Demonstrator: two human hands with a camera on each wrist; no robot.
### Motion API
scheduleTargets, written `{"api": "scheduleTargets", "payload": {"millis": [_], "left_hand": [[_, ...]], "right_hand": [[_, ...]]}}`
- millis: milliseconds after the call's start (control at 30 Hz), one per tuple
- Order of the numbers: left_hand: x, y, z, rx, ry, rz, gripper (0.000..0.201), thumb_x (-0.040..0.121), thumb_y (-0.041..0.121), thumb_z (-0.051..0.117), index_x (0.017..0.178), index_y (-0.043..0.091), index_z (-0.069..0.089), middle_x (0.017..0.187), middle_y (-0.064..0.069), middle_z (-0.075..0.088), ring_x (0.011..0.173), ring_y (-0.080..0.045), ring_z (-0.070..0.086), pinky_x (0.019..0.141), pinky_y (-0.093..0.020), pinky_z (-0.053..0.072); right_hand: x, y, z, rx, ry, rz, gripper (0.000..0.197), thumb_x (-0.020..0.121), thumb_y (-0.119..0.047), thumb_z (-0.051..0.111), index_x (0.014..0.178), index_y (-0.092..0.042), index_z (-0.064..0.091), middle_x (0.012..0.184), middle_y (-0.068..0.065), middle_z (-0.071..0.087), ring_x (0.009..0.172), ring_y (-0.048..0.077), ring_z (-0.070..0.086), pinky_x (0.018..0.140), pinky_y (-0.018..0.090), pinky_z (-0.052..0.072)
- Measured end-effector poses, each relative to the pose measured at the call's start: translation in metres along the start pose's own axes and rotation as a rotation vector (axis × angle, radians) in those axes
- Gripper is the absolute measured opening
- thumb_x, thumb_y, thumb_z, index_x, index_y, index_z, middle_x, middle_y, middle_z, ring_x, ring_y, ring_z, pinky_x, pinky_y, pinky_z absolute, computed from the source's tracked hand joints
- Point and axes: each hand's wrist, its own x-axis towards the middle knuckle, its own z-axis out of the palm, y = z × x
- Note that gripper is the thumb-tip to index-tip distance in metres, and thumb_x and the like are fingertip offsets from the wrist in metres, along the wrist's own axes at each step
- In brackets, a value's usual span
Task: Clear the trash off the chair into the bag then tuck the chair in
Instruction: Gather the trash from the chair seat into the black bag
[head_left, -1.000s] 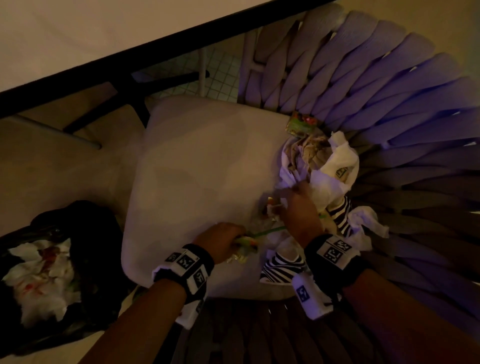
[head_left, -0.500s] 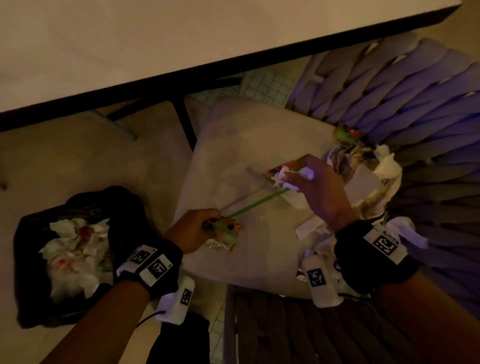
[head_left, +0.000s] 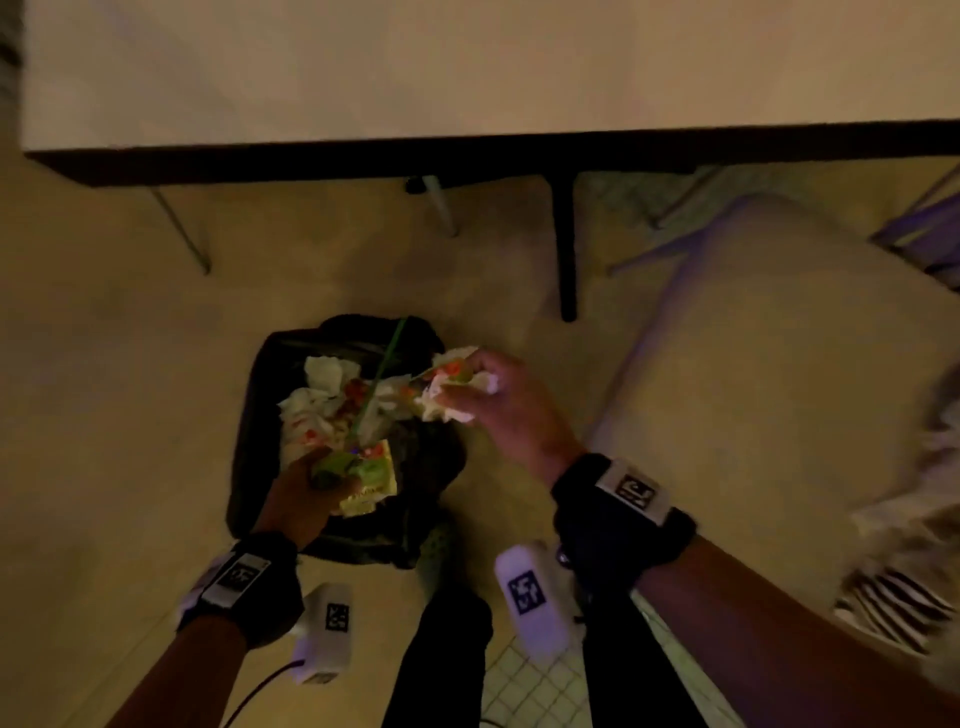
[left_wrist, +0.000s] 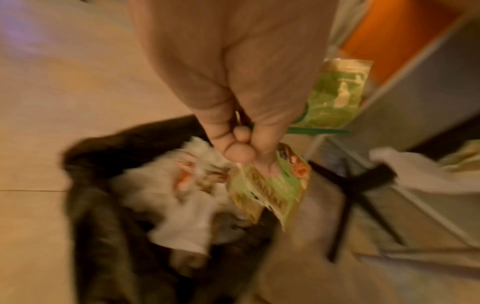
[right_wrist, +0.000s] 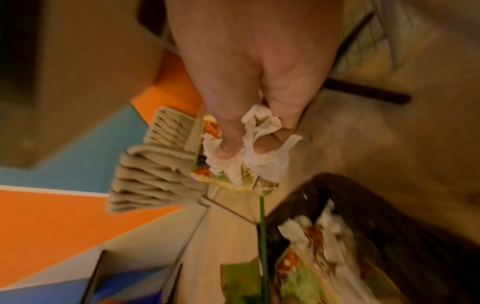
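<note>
Both hands: over the bag (head_left: 249, 415)
Left hand (head_left: 298, 499): grips green packets (head_left: 366, 475) and straw (head_left: 382, 369)
Right hand (head_left: 511, 402): pinches tissue (head_left: 441, 402)
Chair (head_left: 779, 364): right, trash (head_left: 914, 561) on seat
Worktop (head_left: 467, 73): ahead, legs near bag

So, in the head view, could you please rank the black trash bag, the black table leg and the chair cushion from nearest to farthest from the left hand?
From the left hand, which grips green wrappers:
1. Black trash bag, directly beneath it.
2. Black table leg, ahead and to the right.
3. Chair cushion, far right, beyond the right hand.
</note>
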Motion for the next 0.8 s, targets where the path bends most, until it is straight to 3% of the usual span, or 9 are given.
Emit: {"api": "scheduleTargets", "payload": {"millis": [67, 133, 267, 367, 433, 500, 567, 667, 800], "left_hand": [[0.015, -0.029, -0.019, 0.056, 0.062, -0.035, 0.061, 0.086, 0.025, 0.066, 0.141, 0.015, 0.039, 0.123, -0.014, 0.061, 0.083, -0.026, 0.064, 0.068, -0.038, 0.052], [0.030, -0.047, -0.033, 0.126, 0.106, -0.074, 0.057, 0.088, 0.024, 0.064, 0.139, 0.015, 0.042, 0.120, -0.016, 0.062, 0.083, -0.031, 0.064, 0.074, -0.046, 0.053], [0.055, -0.065, -0.047, 0.263, 0.143, -0.101, 0.044, 0.088, 0.019, 0.061, 0.130, 0.009, 0.053, 0.116, -0.023, 0.063, 0.100, -0.040, 0.061, 0.082, -0.045, 0.050], [0.068, -0.078, -0.052, 0.241, 0.139, -0.112, 0.041, 0.089, 0.018, 0.059, 0.128, 0.008, 0.052, 0.113, -0.021, 0.064, 0.095, -0.039, 0.062, 0.081, -0.046, 0.052], [0.073, -0.083, -0.053, 0.140, 0.118, -0.123, 0.053, 0.085, 0.019, 0.066, 0.132, 0.011, 0.042, 0.120, -0.017, 0.059, 0.092, -0.038, 0.063, 0.082, -0.047, 0.054], [0.073, -0.088, -0.053, 0.065, 0.076, -0.112, 0.086, 0.076, 0.024, 0.076, 0.144, 0.020, 0.024, 0.140, -0.012, 0.045, 0.111, -0.038, 0.058, 0.090, -0.049, 0.051], [0.069, -0.089, -0.053, 0.050, 0.046, -0.096, 0.113, 0.070, 0.028, 0.081, 0.149, 0.032, 0.000, 0.158, -0.003, 0.016, 0.141, -0.033, 0.028, 0.107, -0.056, 0.036], [0.054, -0.077, -0.052, 0.043, -0.004, -0.055, 0.120, 0.071, 0.026, 0.081, 0.145, 0.038, -0.013, 0.159, 0.004, -0.016, 0.147, -0.023, -0.004, 0.114, -0.055, 0.019], [0.030, -0.045, -0.041, 0.080, -0.059, 0.032, 0.116, 0.072, 0.029, 0.079, 0.144, 0.046, -0.010, 0.157, 0.009, -0.022, 0.148, -0.022, -0.001, 0.115, -0.055, 0.023]], "right_hand": [[0.027, 0.027, 0.048, -0.004, -0.079, 0.134, 0.024, 0.079, -0.011, 0.071, 0.097, -0.001, 0.059, 0.094, 0.021, 0.065, 0.069, 0.015, 0.061, 0.055, 0.020, 0.051], [0.049, 0.051, 0.089, -0.008, -0.135, 0.222, 0.024, 0.081, -0.012, 0.070, 0.100, -0.004, 0.059, 0.096, 0.014, 0.062, 0.070, 0.012, 0.060, 0.054, 0.018, 0.052], [0.078, 0.095, 0.139, 0.004, -0.138, 0.397, 0.035, 0.084, -0.014, 0.068, 0.115, -0.002, 0.058, 0.109, 0.008, 0.057, 0.093, 0.021, 0.057, 0.061, 0.020, 0.051], [0.089, 0.119, 0.157, 0.035, -0.089, 0.534, 0.048, 0.085, -0.018, 0.066, 0.127, -0.003, 0.049, 0.134, 0.013, 0.050, 0.111, 0.029, 0.055, 0.079, 0.033, 0.055], [0.089, 0.125, 0.159, 0.032, -0.114, 0.576, 0.055, 0.088, -0.023, 0.063, 0.136, -0.009, 0.040, 0.144, 0.012, 0.039, 0.124, 0.032, 0.048, 0.096, 0.041, 0.049], [0.084, 0.123, 0.157, -0.003, -0.164, 0.567, 0.065, 0.089, -0.031, 0.060, 0.144, -0.021, 0.028, 0.152, 0.006, 0.029, 0.133, 0.030, 0.039, 0.102, 0.041, 0.042], [0.079, 0.117, 0.152, -0.056, -0.198, 0.518, 0.069, 0.091, -0.035, 0.057, 0.147, -0.028, 0.018, 0.154, 0.002, 0.025, 0.136, 0.027, 0.036, 0.099, 0.037, 0.038], [0.069, 0.102, 0.133, -0.094, -0.221, 0.507, 0.068, 0.090, -0.039, 0.055, 0.147, -0.033, 0.017, 0.154, 0.003, 0.027, 0.136, 0.028, 0.036, 0.097, 0.036, 0.036], [0.044, 0.070, 0.088, 0.033, -0.244, 0.504, 0.060, 0.090, -0.037, 0.056, 0.143, -0.032, 0.029, 0.152, -0.002, 0.031, 0.137, 0.024, 0.035, 0.101, 0.037, 0.035]]}}
